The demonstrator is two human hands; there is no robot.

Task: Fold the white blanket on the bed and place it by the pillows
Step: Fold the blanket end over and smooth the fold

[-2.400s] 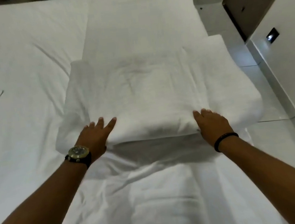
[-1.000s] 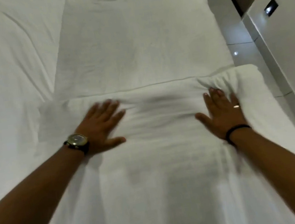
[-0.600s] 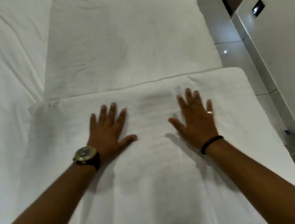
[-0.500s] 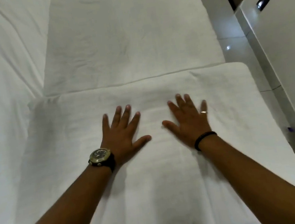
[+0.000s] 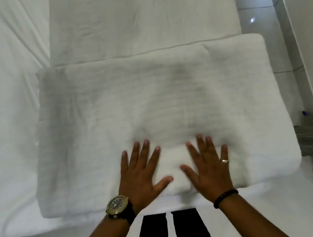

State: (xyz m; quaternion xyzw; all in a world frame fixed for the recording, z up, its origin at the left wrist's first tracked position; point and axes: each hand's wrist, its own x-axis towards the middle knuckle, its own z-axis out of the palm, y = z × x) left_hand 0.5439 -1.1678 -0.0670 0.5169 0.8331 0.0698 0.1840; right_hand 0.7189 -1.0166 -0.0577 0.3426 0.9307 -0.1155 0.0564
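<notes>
At the bed's (image 5: 7, 135) near edge, the left hand (image 5: 140, 174) and right hand (image 5: 209, 168) lay flat, fingers spread, gripping nothing, on the white blanket (image 5: 112, 113). It was folded into a thick pad, though an unfolded length ran beyond. No pillows showed, so placing it seemingly remained.

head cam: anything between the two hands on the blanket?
Nothing: only a bare strip of the folded white blanket separates the left hand from the right hand, both flat on it, in the head view.
</notes>
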